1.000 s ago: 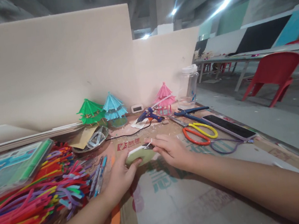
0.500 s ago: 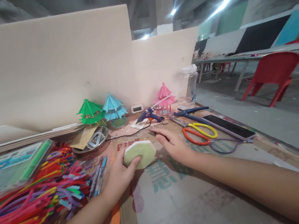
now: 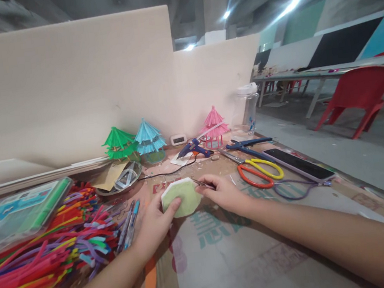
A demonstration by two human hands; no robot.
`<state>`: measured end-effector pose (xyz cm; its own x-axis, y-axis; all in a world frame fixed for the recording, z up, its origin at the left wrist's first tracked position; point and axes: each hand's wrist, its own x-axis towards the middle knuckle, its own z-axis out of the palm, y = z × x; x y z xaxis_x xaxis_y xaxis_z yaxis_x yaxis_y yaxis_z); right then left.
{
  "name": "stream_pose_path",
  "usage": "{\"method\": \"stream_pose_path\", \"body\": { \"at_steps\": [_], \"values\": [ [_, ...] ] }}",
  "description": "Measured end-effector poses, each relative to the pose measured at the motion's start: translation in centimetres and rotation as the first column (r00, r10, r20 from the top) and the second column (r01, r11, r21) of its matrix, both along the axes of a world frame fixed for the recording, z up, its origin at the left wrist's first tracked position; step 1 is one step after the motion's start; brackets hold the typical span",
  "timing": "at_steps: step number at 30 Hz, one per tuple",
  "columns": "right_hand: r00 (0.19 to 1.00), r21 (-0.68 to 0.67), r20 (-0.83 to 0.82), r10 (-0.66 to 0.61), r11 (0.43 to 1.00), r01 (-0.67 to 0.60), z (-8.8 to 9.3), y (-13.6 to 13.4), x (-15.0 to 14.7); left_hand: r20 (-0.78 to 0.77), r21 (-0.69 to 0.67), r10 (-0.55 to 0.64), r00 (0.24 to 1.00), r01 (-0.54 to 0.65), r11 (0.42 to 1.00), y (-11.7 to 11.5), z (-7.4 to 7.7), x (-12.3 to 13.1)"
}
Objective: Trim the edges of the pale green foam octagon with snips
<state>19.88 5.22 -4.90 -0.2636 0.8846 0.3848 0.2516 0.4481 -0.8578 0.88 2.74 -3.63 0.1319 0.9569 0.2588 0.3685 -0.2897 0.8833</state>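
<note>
My left hand [image 3: 159, 218] grips a pale green octagonal piece with a white edge [image 3: 184, 200], thumb across its face and fingers behind. In my right hand [image 3: 224, 193] is a pair of slim dark tweezers [image 3: 207, 184], pinched between thumb and fingers. Their tips meet the piece's upper right edge; whether they grip anything there is too small to tell. Beyond the hands lies a blue glue gun [image 3: 194, 148] on a scrap of paper. Scissors with orange and yellow handles [image 3: 255, 178] rest to the right of my right hand.
Colourful pipe cleaners [image 3: 35, 266] and a plastic case [image 3: 25, 213] cover the left side, beside some pens [image 3: 128, 226]. Green [image 3: 118, 143], blue [image 3: 149, 140] and pink [image 3: 215, 125] tiered roof models stand at the back. Pliers [image 3: 248, 144], a phone [image 3: 299, 166] and a bottle [image 3: 249, 109] are at right.
My right hand has brought the tweezers down and left, from just off the green piece to its upper right edge. The left hand keeps its hold. The view has shifted slightly.
</note>
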Motion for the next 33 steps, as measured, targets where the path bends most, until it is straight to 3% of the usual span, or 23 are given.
{"method": "stream_pose_path", "body": {
  "at_steps": [4, 8, 14, 18, 26, 33],
  "values": [
    [0.995, 0.217, 0.068, -0.070, 0.975, 0.054, 0.2, 0.0, 0.8, -0.049, 0.051, 0.077, 0.996, -0.075, 0.996, 0.3, -0.5, -0.5],
    [0.980, 0.458, 0.129, -0.154, 0.886, 0.079, 0.6, 0.4, 1.9, -0.133, 0.173, 0.087, 0.987, -0.064, 0.983, 0.7, -0.8, -1.0],
    [0.932, 0.640, 0.302, -0.199, 0.767, -0.044, 1.1, 0.3, 2.2, -0.216, 0.251, 0.082, 0.973, -0.026, 0.968, 0.8, -0.6, -1.2],
    [0.905, 0.665, 0.354, -0.237, 0.744, -0.066, 1.0, -0.1, 2.0, -0.261, 0.263, 0.088, 0.961, -0.017, 0.965, 0.7, -0.5, -1.4],
    [0.917, 0.566, 0.328, -0.228, 0.825, 0.002, 1.0, -0.2, 1.9, -0.283, 0.282, 0.055, 0.958, 0.028, 0.959, 1.1, -1.1, -1.8],
    [0.902, 0.573, 0.346, -0.257, 0.819, 0.014, 0.5, -0.2, 1.9, -0.280, 0.262, 0.051, 0.959, 0.025, 0.965, 1.0, -1.0, -1.7]
  ]
}}
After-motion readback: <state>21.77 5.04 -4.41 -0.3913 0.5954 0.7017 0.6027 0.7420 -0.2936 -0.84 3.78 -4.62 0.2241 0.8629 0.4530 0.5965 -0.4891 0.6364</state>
